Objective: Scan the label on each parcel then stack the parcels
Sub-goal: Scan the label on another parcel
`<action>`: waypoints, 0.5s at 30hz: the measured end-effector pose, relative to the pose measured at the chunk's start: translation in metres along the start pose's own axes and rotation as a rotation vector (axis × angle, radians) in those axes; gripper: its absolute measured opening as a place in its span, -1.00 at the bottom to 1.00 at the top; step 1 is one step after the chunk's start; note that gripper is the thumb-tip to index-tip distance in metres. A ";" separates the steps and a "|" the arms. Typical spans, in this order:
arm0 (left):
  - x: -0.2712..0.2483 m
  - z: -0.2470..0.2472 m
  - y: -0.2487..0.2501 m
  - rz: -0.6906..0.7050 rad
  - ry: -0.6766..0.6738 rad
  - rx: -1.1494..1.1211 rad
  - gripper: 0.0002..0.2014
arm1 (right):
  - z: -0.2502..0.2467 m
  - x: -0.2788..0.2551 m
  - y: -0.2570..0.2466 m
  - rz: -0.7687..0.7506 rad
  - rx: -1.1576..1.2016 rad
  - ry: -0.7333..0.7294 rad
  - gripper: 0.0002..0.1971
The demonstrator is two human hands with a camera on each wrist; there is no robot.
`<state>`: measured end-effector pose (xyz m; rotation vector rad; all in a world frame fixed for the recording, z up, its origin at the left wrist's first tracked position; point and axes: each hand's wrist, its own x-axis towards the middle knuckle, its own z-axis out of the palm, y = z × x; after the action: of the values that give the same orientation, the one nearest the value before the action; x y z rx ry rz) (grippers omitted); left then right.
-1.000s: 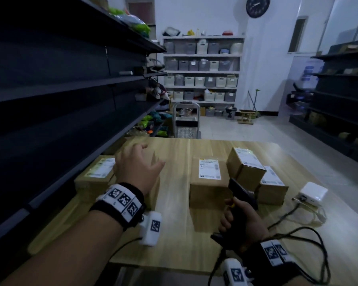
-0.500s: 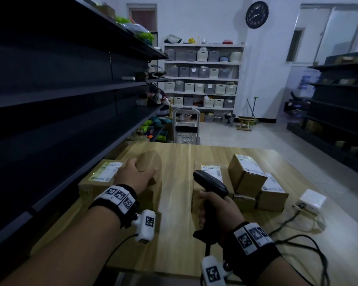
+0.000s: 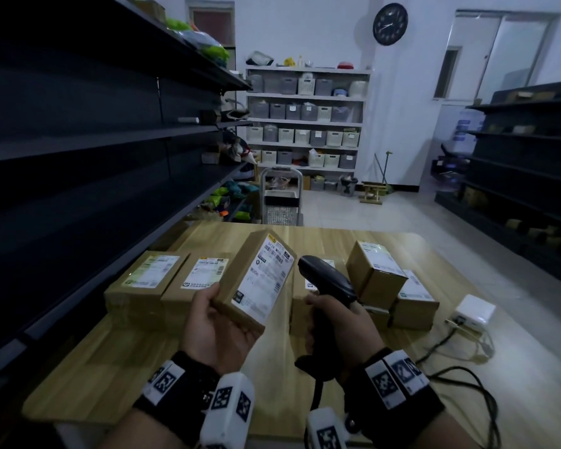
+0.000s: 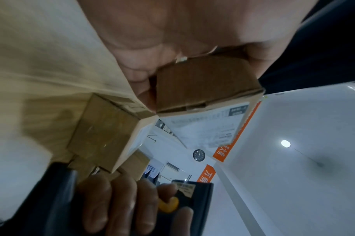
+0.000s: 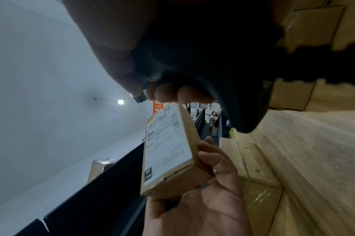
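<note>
A dim stockroom with dark shelving on both sides and a wooden table (image 3: 117, 367) under the hands. Judging by how things lie, the job looks to be somewhere in its scanning phase: one labelled cardboard parcel (image 3: 256, 280) is lifted for a scan, while the others lie on the table beyond the hands, two side by side past the left hand and a loose cluster past the right, one leaning on another, not a tidy stack. Which of them are already scanned cannot be told, and the stacking seems left to do.

The left hand (image 3: 219, 328) is palm up, thumb and fingers curled round the near end of the parcel, which is tilted with its white label (image 3: 264, 280) facing up and toward the right hand. The right hand (image 3: 337, 325) is wrapped round the grip of a black handheld barcode scanner (image 3: 326, 275), its head raised just beside the label; in the left wrist view a finger (image 4: 168, 190) lies next to the yellow trigger (image 4: 169, 206)
</note>
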<state>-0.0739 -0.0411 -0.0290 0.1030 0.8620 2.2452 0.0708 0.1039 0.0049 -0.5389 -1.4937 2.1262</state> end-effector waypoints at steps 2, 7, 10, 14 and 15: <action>-0.003 -0.006 -0.007 -0.024 -0.031 -0.038 -0.37 | -0.003 -0.002 0.001 0.009 -0.008 0.008 -0.77; -0.003 -0.025 -0.032 -0.168 -0.068 -0.132 -0.26 | -0.014 -0.002 0.009 0.070 -0.021 0.041 -0.89; 0.003 -0.034 -0.047 -0.243 -0.060 -0.101 -0.22 | -0.019 0.000 0.015 0.093 -0.018 0.094 -0.86; 0.011 -0.034 -0.062 -0.237 -0.025 0.044 -0.29 | -0.020 0.003 0.023 0.125 -0.018 0.110 -0.83; 0.014 -0.034 -0.064 -0.212 -0.012 0.080 -0.34 | -0.021 0.003 0.024 0.133 -0.015 0.112 -0.82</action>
<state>-0.0560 -0.0173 -0.0966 0.0588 0.9121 2.0116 0.0764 0.1143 -0.0247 -0.7685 -1.4489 2.1470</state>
